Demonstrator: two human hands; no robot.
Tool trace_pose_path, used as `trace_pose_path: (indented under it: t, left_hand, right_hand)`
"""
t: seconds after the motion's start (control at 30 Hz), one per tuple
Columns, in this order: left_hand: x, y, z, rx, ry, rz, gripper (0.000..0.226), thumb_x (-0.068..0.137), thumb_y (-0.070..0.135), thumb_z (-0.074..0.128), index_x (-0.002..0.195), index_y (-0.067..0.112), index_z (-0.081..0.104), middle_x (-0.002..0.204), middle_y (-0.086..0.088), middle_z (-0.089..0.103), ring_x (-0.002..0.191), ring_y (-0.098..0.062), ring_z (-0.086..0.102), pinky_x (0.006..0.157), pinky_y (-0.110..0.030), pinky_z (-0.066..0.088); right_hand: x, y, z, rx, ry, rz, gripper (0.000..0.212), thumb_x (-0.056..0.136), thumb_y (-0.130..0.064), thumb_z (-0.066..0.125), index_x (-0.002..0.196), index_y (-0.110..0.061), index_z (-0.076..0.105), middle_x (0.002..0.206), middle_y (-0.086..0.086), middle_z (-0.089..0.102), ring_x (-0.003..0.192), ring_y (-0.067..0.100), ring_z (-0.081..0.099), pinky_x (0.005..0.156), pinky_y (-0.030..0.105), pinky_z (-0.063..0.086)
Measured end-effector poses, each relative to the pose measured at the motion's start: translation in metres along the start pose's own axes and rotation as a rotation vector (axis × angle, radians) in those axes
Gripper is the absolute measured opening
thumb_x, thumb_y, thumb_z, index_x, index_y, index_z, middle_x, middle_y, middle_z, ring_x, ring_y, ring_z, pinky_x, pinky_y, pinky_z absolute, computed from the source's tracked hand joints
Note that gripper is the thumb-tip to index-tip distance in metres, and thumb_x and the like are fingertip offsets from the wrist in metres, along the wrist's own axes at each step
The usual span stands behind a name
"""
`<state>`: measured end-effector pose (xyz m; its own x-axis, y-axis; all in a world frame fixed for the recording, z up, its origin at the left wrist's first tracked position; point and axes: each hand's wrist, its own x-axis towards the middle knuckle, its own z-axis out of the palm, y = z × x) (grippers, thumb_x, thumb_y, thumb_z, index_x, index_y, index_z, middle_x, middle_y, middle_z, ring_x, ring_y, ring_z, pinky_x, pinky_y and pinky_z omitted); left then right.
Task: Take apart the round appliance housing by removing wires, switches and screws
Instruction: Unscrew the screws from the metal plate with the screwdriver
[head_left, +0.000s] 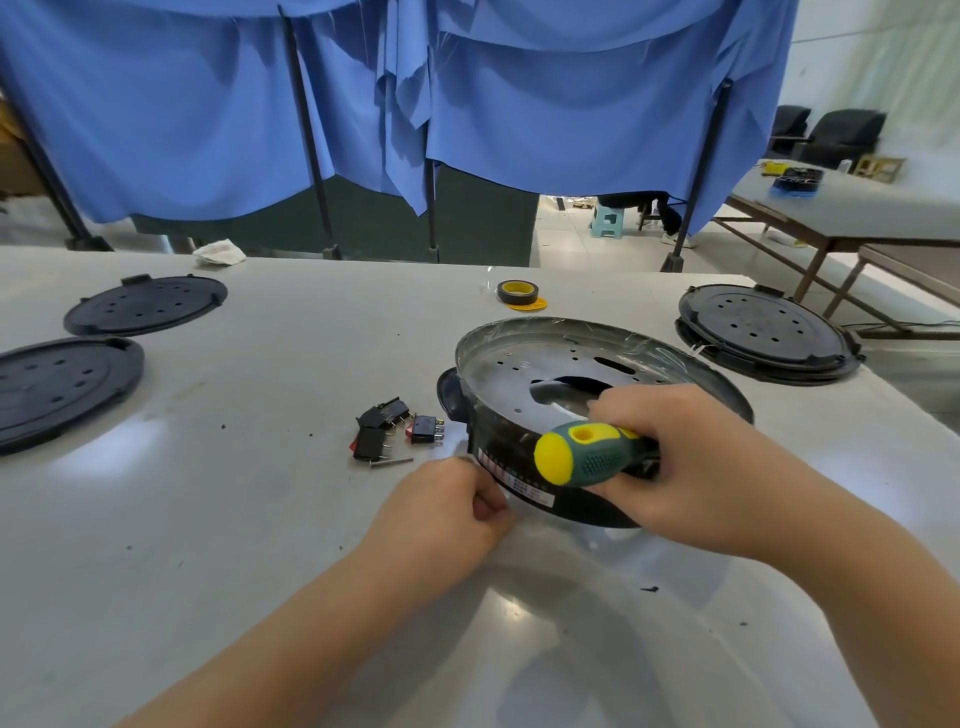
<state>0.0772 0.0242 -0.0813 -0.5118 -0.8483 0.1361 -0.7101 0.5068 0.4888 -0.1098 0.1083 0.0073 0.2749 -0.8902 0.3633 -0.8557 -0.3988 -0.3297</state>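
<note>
— What could go wrong here?

— The round housing (597, 395) sits on the pale surface (260, 493) just ahead of me, its near wall tipped my way. My left hand (447, 512) is clenched at the labelled edge; whether it pinches anything I cannot tell. If it slackens, I judge the housing could skid. My right hand (670, 457) grips the yellow-and-green screwdriver (587, 454) sideways against the wall, tip hidden, so a slip might gouge a finger.

— And the housing itself?

— Dark outer wall, shiny metal plate inside with small holes and a big central cut-out. Three switches (397, 428) and a loose screw (392, 461) lie beside it, near enough to get knocked away.
</note>
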Motion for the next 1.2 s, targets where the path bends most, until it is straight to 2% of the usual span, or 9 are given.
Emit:
trace_pose_path:
  t: [0.07,0.2,0.43,0.63,0.77,0.93,1.03,1.1,1.2]
  left_hand:
    - [0.0,-0.003,-0.005,0.021,-0.038,0.019,0.006,0.081,0.033,0.062,0.079,0.031,0.067,0.076,0.016,0.059,0.063,0.002,0.05,0.054,-0.006,0.033]
    - [0.001,-0.02,-0.027,0.139,-0.013,-0.044,0.01,0.08,0.028,0.058,0.081,0.027,0.068,0.081,0.014,0.064,0.081,-0.01,0.06,0.073,-0.026,0.051]
    - [0.013,-0.048,-0.041,0.226,0.07,-0.153,0.007,0.084,0.027,0.058,0.085,0.029,0.065,0.087,0.011,0.062,0.088,-0.015,0.059,0.073,-0.03,0.049]
    - [0.01,-0.035,-0.039,-0.103,0.296,-0.049,0.012,0.085,0.028,0.057,0.076,0.034,0.062,0.067,0.018,0.06,0.063,-0.001,0.056,0.056,-0.021,0.039]
    - [0.007,-0.02,-0.034,-0.338,0.237,-0.071,0.018,0.09,0.029,0.051,0.082,0.029,0.067,0.076,0.008,0.069,0.069,-0.013,0.065,0.068,-0.034,0.051]
    - [0.005,-0.013,-0.027,-0.554,0.104,-0.153,0.048,0.064,0.069,0.059,0.094,0.033,0.066,0.084,0.017,0.069,0.08,-0.005,0.067,0.074,-0.028,0.051]
    - [0.008,-0.007,-0.021,-0.645,0.074,-0.192,0.063,0.05,0.061,0.067,0.106,0.032,0.062,0.098,0.01,0.069,0.089,-0.009,0.067,0.081,-0.031,0.053]
    - [0.01,-0.006,-0.021,-0.666,0.082,-0.19,0.051,0.052,0.049,0.068,0.1,0.034,0.06,0.099,0.005,0.068,0.089,-0.012,0.065,0.079,-0.03,0.053]
    - [0.011,-0.007,-0.023,-0.649,0.076,-0.173,0.044,0.055,0.05,0.059,0.097,0.036,0.065,0.094,0.007,0.069,0.084,-0.008,0.065,0.076,-0.034,0.055]
  right_hand:
    - [0.0,0.0,0.001,-0.003,0.004,0.0,0.032,0.079,-0.019,0.069,0.06,-0.02,0.044,0.058,-0.004,0.046,0.057,0.017,0.044,0.05,0.033,0.037]
    - [-0.003,0.001,0.003,-0.009,-0.002,0.014,0.032,0.078,-0.016,0.069,0.06,-0.021,0.043,0.059,-0.004,0.046,0.058,0.016,0.044,0.049,0.033,0.037]
    - [-0.007,0.0,0.007,-0.042,-0.052,0.023,0.025,0.074,-0.012,0.066,0.06,-0.018,0.047,0.06,-0.004,0.046,0.059,0.015,0.045,0.051,0.029,0.037]
    - [-0.01,-0.004,0.021,-0.029,-0.133,0.053,0.015,0.075,-0.022,0.058,0.064,-0.02,0.047,0.066,-0.007,0.048,0.061,0.012,0.046,0.054,0.032,0.04]
    - [-0.01,-0.005,0.03,-0.035,-0.154,0.044,0.016,0.076,-0.031,0.054,0.066,-0.025,0.044,0.067,-0.009,0.046,0.063,0.011,0.045,0.054,0.028,0.036]
    - [-0.008,-0.012,0.04,-0.018,-0.108,0.015,0.023,0.082,-0.033,0.056,0.068,-0.026,0.04,0.067,-0.01,0.041,0.064,0.01,0.039,0.054,0.022,0.03]
    - [-0.005,-0.016,0.04,0.048,-0.085,0.046,0.023,0.085,-0.039,0.061,0.072,-0.027,0.046,0.073,-0.01,0.046,0.07,0.01,0.045,0.058,0.021,0.034]
    - [-0.004,-0.019,0.036,0.107,-0.07,0.065,0.023,0.082,-0.05,0.061,0.078,-0.031,0.049,0.079,-0.011,0.047,0.075,0.008,0.048,0.062,0.02,0.035]
    - [-0.005,-0.019,0.022,0.22,-0.031,0.127,0.026,0.08,-0.062,0.052,0.098,-0.044,0.048,0.092,-0.018,0.05,0.085,0.002,0.051,0.067,0.016,0.04]
